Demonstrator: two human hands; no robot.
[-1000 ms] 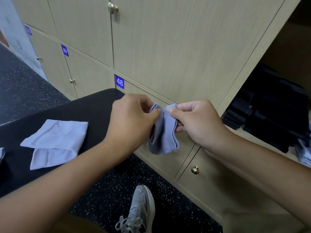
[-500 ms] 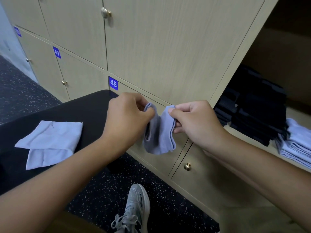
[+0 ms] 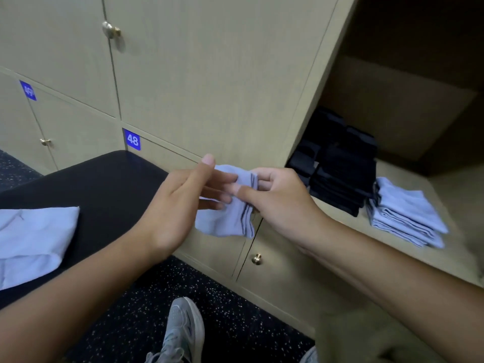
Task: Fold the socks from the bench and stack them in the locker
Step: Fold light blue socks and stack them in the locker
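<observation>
Fingers [image 3: 264,176] of right hand [image 3: 277,203] pinch folded sock [image 3: 227,218] mid-air; left hand [image 3: 180,203] released, straight, touching it.
Keep pinch on cuff edges; carry toward 3 o'clock, lay flat on light stack [image 3: 408,218] in locker [image 3: 445,258].

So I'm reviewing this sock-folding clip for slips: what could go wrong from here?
The right hand alone pinches the folded light blue sock; the left hand has straight fingers, so the fold may fall open or the sock drop onto the speckled floor. The light blue stack in the open locker looks uneven beside the black stack; a careless placement might topple it.
</observation>
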